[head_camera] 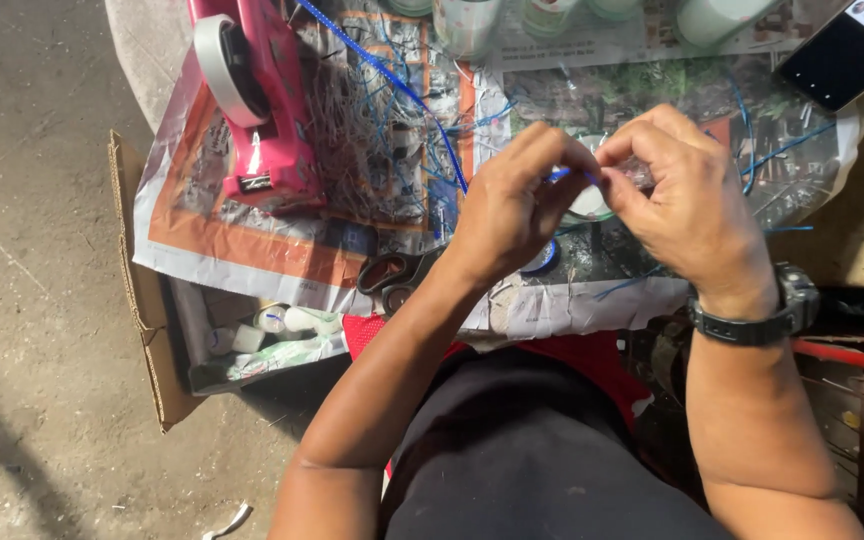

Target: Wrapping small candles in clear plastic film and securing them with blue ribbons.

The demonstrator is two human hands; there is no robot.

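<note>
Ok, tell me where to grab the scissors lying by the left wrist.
Grip the scissors by the black finger loops, coming from the left over the newspaper. The loops lie exposed there; the blade end is hidden under the left hand.

A dark phone (847, 45) with a lit strip of screen lies at the upper right of the frame. Printed newspaper sheets (252, 250), orange-bordered, cover the centre. A brown cardboard box (142, 320) stands open at lower left, holding small white bottles (272, 325).

Tape dispenser (252, 100) on newspaper (252, 250), far left; scissors (397, 275) near its front edge (beside the left wrist); phone (847, 45) far right; cardboard (142, 300) beneath
</note>
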